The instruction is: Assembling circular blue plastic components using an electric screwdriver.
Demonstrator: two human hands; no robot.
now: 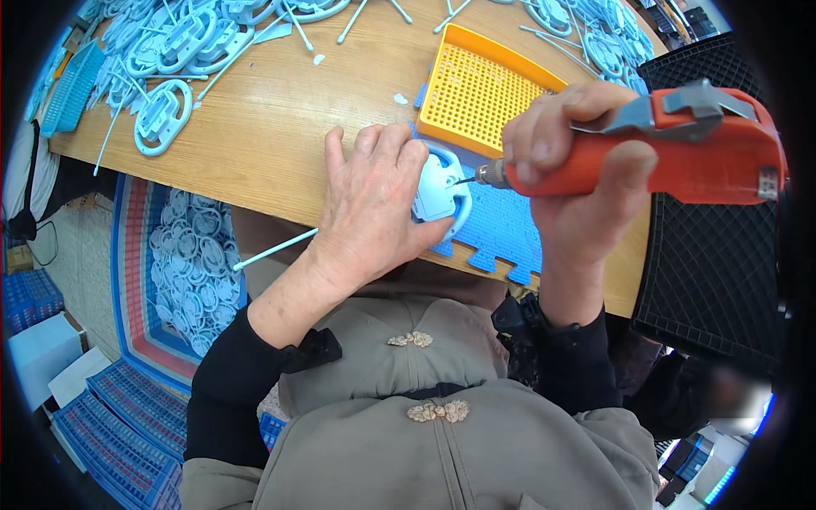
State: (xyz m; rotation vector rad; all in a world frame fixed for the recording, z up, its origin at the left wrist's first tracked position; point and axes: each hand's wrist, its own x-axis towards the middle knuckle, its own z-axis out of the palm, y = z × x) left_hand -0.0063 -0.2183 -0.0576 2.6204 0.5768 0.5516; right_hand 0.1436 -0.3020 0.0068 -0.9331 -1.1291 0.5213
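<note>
My left hand (370,195) grips a light blue plastic part (436,189), pressing it down on a blue foam mat (507,223). The part has a rounded loop frame, and a thin pale rod with a knobbed end (270,250) sticks out past my wrist on the left. My right hand (586,161) is wrapped round a red electric screwdriver (680,161) with a metal lever on its upper side. The driver lies nearly level, its thin bit at the middle of the part. Whether a screw sits under the tip is too small to tell.
A yellow perforated tray (484,93) stands just beyond the mat. Similar blue parts (183,42) pile up at the far left and far right, with one loose part (162,117) nearer. A teal basket (72,89) is at the left edge, a bin of round pieces (195,263) below, black crates (705,272) right.
</note>
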